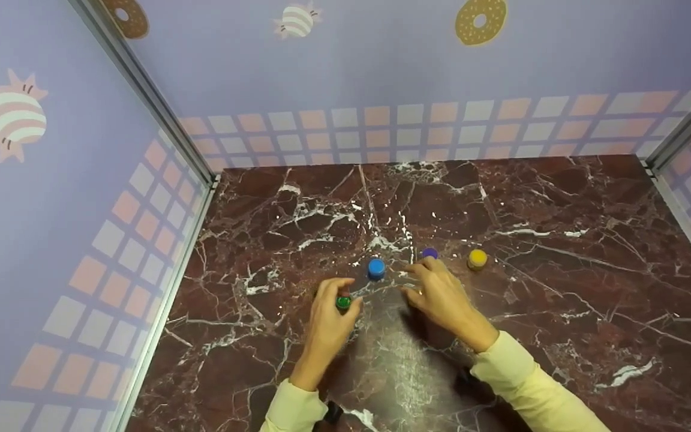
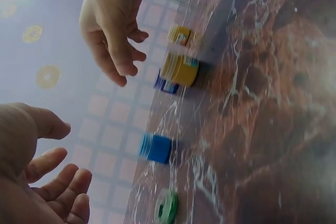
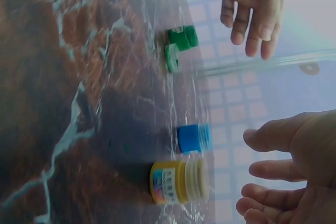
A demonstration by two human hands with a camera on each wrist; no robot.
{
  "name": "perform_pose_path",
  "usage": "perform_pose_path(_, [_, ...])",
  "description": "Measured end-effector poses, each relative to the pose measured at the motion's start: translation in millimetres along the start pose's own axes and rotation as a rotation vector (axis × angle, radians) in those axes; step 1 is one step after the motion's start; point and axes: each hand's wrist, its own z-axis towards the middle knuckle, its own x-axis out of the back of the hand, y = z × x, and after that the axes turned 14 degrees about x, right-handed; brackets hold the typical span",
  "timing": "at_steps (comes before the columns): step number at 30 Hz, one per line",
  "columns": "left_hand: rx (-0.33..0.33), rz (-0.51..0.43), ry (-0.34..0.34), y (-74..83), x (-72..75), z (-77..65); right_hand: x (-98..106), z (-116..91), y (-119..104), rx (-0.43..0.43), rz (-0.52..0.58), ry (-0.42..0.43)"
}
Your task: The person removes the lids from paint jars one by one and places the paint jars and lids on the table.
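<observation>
My left hand (image 1: 329, 318) hovers with fingers spread and loosely bent, holding nothing. In the head view a green lid (image 1: 343, 302) shows between its thumb and fingers; in the right wrist view the lid lies beside a green paint jar (image 3: 183, 36). My right hand (image 1: 446, 300) is also above the table, its fingers apart and holding nothing. A yellow paint jar (image 2: 181, 69) stands below it, hidden by the hand in the head view. Between the hands stands a blue jar (image 1: 376, 270). Past the right fingers, a purple jar (image 1: 429, 254) is partly covered.
A second yellow jar (image 1: 477, 260) stands right of the purple one. Everything rests on a dark red marble-patterned table (image 1: 561, 282). Lilac walls (image 1: 381, 66) with printed squares, candies and donuts enclose the back and sides.
</observation>
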Motion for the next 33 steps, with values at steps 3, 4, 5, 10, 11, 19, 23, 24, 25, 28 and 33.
perform_pose_path(3, [-0.024,-0.003,-0.035,3.2,-7.9,-0.5,0.5,-3.3,3.8,0.007,-0.03,-0.004])
perform_pose_path(4, [-0.035,-0.004,-0.046,4.0,-10.8,-0.7,0.8,-4.2,4.6,0.012,-0.037,-0.004])
perform_pose_path(5, [-0.044,-0.005,-0.054,5.0,-13.5,-0.8,0.9,-5.0,5.6,0.018,-0.042,-0.003])
perform_pose_path(10, [-0.076,0.006,-0.079,8.3,-25.9,-2.4,1.1,-8.4,8.2,0.036,-0.057,0.012])
perform_pose_path(11, [-0.076,0.009,-0.085,8.9,-27.8,-3.0,0.9,-9.0,8.7,0.039,-0.059,0.015])
perform_pose_path(19, [-0.029,0.052,-0.181,13.1,-40.5,-5.6,0.9,-12.6,10.1,0.038,-0.063,-0.003])
perform_pose_path(23, [-0.012,0.088,-0.219,12.2,-50.8,-4.0,3.6,-14.7,11.0,0.013,-0.032,-0.006])
perform_pose_path(24, [-0.009,0.095,-0.225,11.7,-53.7,-3.3,4.4,-15.4,11.4,0.007,-0.028,-0.001])
perform_pose_path(25, [-0.006,0.103,-0.23,11.2,-56.7,-2.6,5.1,-16.1,11.8,0.003,-0.025,0.003])
perform_pose_path(28, [0.001,0.117,-0.239,10.0,-65.5,-1.0,6.6,-19.2,14.2,-0.007,-0.028,0.009])
perform_pose_path(33, [0.009,0.121,-0.25,10.4,-78.2,-0.6,10.5,-26.2,19.8,-0.036,-0.041,0.003])
